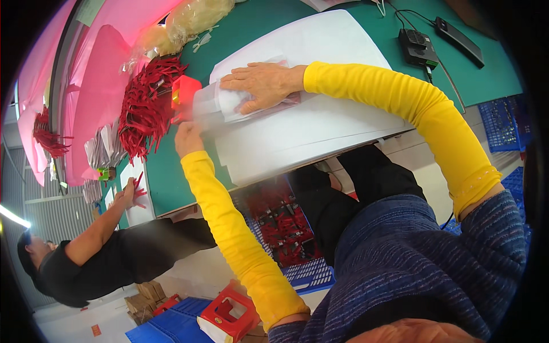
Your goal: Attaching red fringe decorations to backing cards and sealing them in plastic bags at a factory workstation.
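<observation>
My right hand (pixel 260 86) lies flat with fingers stretched over a clear plastic bag (pixel 234 108) with something pale inside. The bag rests on a large white sheet (pixel 337 51) on the table. At the bag's left end, where its film is blurred, my left hand (pixel 187 139) is closed with the fingers curled. Whatever it grips is too smeared to make out. A red tape dispenser (pixel 186 94) stands just beyond that hand. Beside it is a big heap of dark red strips (pixel 150 106).
A green table (pixel 251 28) carries a black boxy device (pixel 417 47) and a dark handheld bar (pixel 459 41). At left a co-worker's hand (pixel 123 197) holds red strips. Below the table edge sit a blue crate (pixel 309 277) of red items and a red stool (pixel 231 311).
</observation>
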The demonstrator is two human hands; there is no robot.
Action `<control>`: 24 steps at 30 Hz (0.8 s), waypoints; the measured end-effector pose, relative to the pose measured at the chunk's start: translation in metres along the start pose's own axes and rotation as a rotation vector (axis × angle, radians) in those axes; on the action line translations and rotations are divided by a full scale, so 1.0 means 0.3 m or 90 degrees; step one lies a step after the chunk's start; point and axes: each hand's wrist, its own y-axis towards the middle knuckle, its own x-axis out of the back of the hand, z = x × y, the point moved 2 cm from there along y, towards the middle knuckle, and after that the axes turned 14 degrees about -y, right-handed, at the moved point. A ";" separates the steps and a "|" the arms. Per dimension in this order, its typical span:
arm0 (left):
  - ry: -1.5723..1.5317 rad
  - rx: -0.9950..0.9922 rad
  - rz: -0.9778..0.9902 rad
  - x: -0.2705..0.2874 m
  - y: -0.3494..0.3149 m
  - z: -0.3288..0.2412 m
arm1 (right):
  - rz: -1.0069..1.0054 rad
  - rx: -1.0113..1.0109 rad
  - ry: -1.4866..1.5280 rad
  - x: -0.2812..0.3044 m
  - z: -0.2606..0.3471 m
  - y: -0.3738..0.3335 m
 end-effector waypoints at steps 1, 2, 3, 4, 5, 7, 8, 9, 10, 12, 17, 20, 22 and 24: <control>0.002 -0.004 0.002 -0.003 -0.005 -0.016 | -0.035 -0.005 0.020 0.008 -0.001 0.005; -0.358 0.050 0.025 -0.030 -0.023 -0.032 | -0.070 -0.010 0.041 0.013 -0.004 0.006; -0.717 0.104 0.051 -0.059 -0.043 -0.055 | -0.074 -0.015 0.040 0.020 -0.007 0.008; -0.911 0.183 0.104 -0.124 -0.077 -0.133 | -0.074 -0.031 0.048 0.028 -0.031 -0.006; -0.948 0.209 0.029 -0.131 -0.137 -0.170 | -0.084 -0.039 0.063 0.048 -0.017 0.012; -0.813 0.193 0.196 -0.239 -0.116 -0.193 | -0.083 -0.033 0.163 0.053 -0.030 -0.003; -1.013 0.305 -0.049 -0.228 -0.182 -0.138 | -0.080 -0.027 0.168 0.065 -0.002 0.009; -1.000 0.256 0.012 -0.372 -0.160 -0.103 | -0.044 -0.063 0.157 0.009 -0.059 -0.052; -0.955 0.236 0.030 -0.321 -0.170 -0.103 | -0.154 -0.038 0.119 0.008 -0.014 -0.020; -0.918 0.221 0.069 -0.320 -0.116 -0.074 | -0.255 -0.028 0.063 0.008 -0.027 -0.019; -0.942 0.197 0.010 -0.348 -0.041 -0.332 | -0.281 -0.076 -0.001 0.239 -0.112 -0.053; -0.973 0.204 0.070 -0.436 0.106 -0.515 | -0.325 -0.114 -0.097 0.442 -0.226 -0.106; -0.984 0.177 0.198 -0.561 0.215 -0.649 | -0.317 -0.158 -0.141 0.510 -0.357 -0.136; -0.982 0.207 0.279 -0.692 0.312 -0.762 | -0.333 -0.244 -0.284 0.551 -0.504 -0.152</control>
